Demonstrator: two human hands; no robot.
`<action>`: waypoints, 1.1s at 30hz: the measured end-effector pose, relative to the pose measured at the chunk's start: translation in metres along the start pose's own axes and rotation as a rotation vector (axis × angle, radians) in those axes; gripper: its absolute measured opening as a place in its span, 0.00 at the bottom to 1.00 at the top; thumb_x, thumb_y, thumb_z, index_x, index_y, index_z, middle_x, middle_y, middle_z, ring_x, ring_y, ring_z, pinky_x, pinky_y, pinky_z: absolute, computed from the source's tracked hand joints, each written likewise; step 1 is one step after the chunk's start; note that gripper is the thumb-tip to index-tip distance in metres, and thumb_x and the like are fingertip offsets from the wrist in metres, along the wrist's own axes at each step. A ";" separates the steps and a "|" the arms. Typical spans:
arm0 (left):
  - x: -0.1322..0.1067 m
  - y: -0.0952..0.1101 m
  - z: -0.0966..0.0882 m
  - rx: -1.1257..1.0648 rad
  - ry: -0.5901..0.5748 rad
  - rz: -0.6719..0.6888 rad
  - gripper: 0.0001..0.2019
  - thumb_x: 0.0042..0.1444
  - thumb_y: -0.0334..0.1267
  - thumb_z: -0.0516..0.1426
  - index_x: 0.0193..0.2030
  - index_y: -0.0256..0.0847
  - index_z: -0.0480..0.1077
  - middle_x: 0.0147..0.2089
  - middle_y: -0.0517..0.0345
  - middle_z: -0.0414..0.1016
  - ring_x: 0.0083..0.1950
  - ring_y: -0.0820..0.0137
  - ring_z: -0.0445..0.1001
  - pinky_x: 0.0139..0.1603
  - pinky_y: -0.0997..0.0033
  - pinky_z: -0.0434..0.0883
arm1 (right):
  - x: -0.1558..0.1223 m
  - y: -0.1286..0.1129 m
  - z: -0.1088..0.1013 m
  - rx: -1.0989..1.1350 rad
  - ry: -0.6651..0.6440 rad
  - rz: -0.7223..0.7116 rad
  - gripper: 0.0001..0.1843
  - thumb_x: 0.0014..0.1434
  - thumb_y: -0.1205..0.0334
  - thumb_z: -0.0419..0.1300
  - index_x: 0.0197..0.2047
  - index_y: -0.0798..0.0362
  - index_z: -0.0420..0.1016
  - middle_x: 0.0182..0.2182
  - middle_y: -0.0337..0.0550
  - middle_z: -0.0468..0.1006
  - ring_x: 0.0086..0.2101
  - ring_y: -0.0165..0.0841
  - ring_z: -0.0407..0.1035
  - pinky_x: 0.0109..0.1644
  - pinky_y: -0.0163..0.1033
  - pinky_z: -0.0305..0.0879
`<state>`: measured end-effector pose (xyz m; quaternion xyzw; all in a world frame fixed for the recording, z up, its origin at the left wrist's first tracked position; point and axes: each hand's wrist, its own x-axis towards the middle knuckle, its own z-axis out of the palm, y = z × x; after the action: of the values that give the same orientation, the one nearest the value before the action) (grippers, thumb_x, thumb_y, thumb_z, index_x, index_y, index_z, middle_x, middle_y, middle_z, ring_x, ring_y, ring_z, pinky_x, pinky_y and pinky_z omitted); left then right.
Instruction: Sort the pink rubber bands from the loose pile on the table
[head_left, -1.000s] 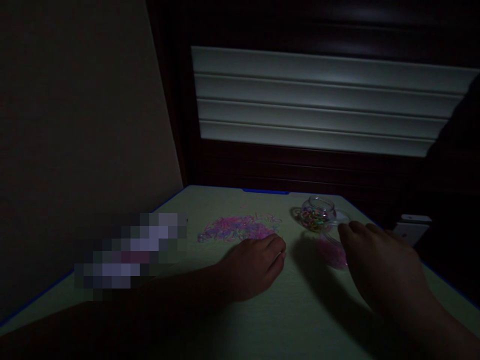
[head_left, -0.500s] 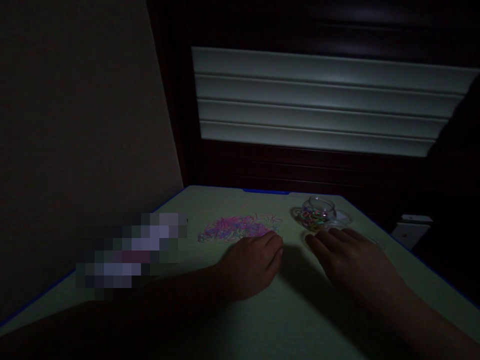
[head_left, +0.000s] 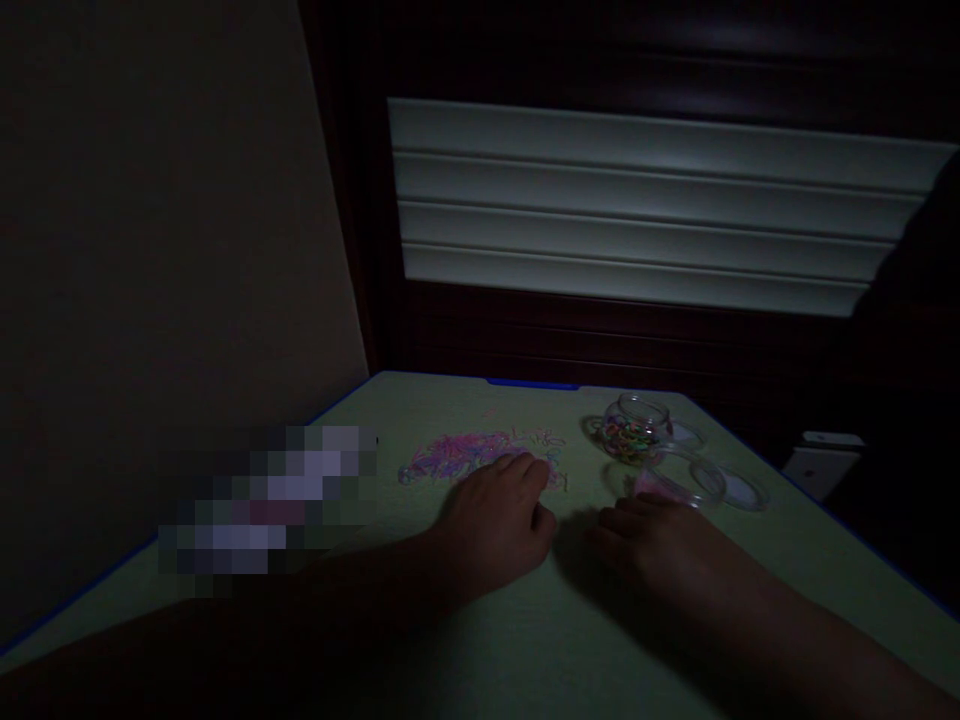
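A loose pile of small pink and purple rubber bands (head_left: 457, 455) lies on the pale green table. My left hand (head_left: 499, 520) rests at the near right edge of this pile, fingers curled down and thumb bent in towards them. Whatever its fingertips pinch is too small and dark to see. To the right, my right hand (head_left: 660, 545) is low over the table with its fingers bent and pressed together; their tips are in shadow. Just beyond it lies a clear jar (head_left: 694, 475) with pink bands inside, partly hidden by that hand.
A second clear jar (head_left: 637, 430) holds multicoloured bands and stands farther back. Two round clear lids (head_left: 739, 490) lie beside the jars. A blurred-out object (head_left: 277, 510) is on the left. The table (head_left: 525, 640) has a blue rim; a wall and a slatted panel stand behind.
My right hand has moved left and towards me, uncovering the jar with pink bands. My left hand has shifted slightly left, and its fingers are bent differently.
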<state>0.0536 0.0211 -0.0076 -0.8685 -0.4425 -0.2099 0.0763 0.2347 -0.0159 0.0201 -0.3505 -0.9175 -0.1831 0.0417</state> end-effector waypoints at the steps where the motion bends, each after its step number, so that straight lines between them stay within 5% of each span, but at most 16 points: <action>1: 0.000 0.000 0.001 0.004 0.004 -0.009 0.07 0.47 0.30 0.48 0.35 0.39 0.59 0.35 0.55 0.63 0.39 0.65 0.63 0.39 0.63 0.63 | 0.000 -0.001 0.000 0.007 0.000 0.004 0.06 0.49 0.73 0.53 0.29 0.53 0.66 0.24 0.37 0.71 0.24 0.29 0.63 0.31 0.37 0.51; 25: 0.008 -0.015 0.011 -0.108 0.037 -0.004 0.08 0.57 0.38 0.50 0.31 0.39 0.66 0.32 0.59 0.65 0.37 0.70 0.64 0.39 0.70 0.62 | 0.000 -0.003 0.006 0.045 0.023 -0.013 0.05 0.49 0.73 0.54 0.28 0.53 0.65 0.24 0.37 0.71 0.23 0.29 0.62 0.28 0.37 0.51; 33: 0.008 -0.019 0.013 -0.117 0.024 -0.013 0.09 0.57 0.33 0.48 0.30 0.39 0.67 0.32 0.59 0.66 0.35 0.71 0.65 0.35 0.72 0.62 | 0.000 -0.003 0.002 0.055 0.026 -0.025 0.07 0.48 0.73 0.54 0.29 0.52 0.65 0.24 0.36 0.71 0.23 0.29 0.62 0.28 0.36 0.51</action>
<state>0.0462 0.0425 -0.0165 -0.8659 -0.4344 -0.2463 0.0294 0.2329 -0.0173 0.0169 -0.3352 -0.9259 -0.1629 0.0609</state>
